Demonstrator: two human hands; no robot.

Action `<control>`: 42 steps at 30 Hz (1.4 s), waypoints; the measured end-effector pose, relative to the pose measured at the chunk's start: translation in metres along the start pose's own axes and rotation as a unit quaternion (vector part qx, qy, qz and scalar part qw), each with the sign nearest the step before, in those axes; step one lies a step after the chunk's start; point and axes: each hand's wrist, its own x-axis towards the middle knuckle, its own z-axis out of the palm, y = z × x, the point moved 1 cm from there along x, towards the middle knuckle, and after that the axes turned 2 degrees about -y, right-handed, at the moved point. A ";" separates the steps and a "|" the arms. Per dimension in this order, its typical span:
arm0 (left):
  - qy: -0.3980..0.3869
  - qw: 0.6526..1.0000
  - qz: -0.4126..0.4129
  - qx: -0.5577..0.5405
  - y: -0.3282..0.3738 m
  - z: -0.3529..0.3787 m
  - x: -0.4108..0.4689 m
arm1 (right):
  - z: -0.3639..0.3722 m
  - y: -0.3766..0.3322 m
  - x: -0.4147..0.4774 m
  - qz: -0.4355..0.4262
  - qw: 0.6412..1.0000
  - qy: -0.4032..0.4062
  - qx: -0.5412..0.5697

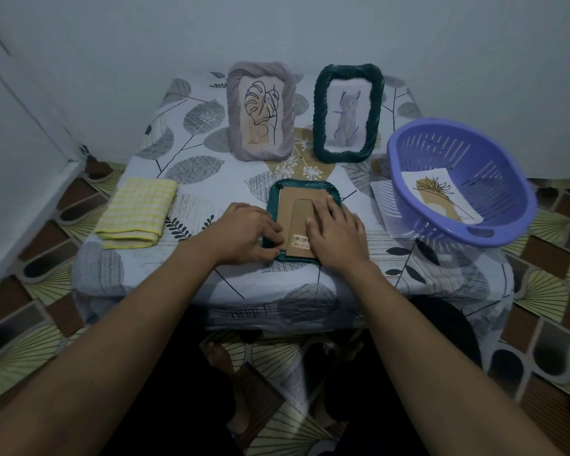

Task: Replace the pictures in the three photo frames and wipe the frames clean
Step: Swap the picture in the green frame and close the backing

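Observation:
A dark green photo frame [301,185] lies face down near the table's front edge, its brown cardboard back [293,205] and stand facing up. My left hand [244,233] rests on the frame's left edge, fingers curled at the edge of the cardboard. My right hand [338,232] lies flat on the cardboard, fingers spread. Behind stand a grey frame [260,110] with a leaf drawing and a dark green frame [348,113] with a cat picture. A folded yellow checked cloth [135,212] lies to the left.
A purple plastic basket [461,179] sits tilted at the right with a flower picture [441,199] inside; a white sheet [384,205] lies under it. The table [211,179] has a leaf-patterned cover. Walls stand close behind and to the left. Patterned floor surrounds the table.

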 end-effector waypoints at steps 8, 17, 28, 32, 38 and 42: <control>0.083 0.994 -0.012 -0.064 -0.002 0.012 -0.006 | 0.000 0.001 0.001 -0.003 1.000 0.001 -0.005; 0.147 0.979 -0.078 -0.118 -0.002 0.029 -0.007 | 0.001 0.000 0.001 -0.002 1.000 0.001 -0.010; 0.090 0.961 -0.165 -0.205 -0.006 0.023 0.002 | -0.001 -0.001 0.000 0.000 1.000 0.002 -0.005; 0.155 0.930 -0.211 -0.257 -0.002 0.028 0.009 | -0.001 -0.001 0.000 0.000 1.000 -0.002 -0.004; 0.109 0.942 -0.289 -0.133 0.004 0.042 0.024 | -0.002 0.000 0.000 -0.004 1.000 -0.003 0.003; 0.076 0.950 -0.293 -0.072 0.006 0.047 0.026 | -0.002 0.001 0.002 -0.004 1.000 -0.010 0.010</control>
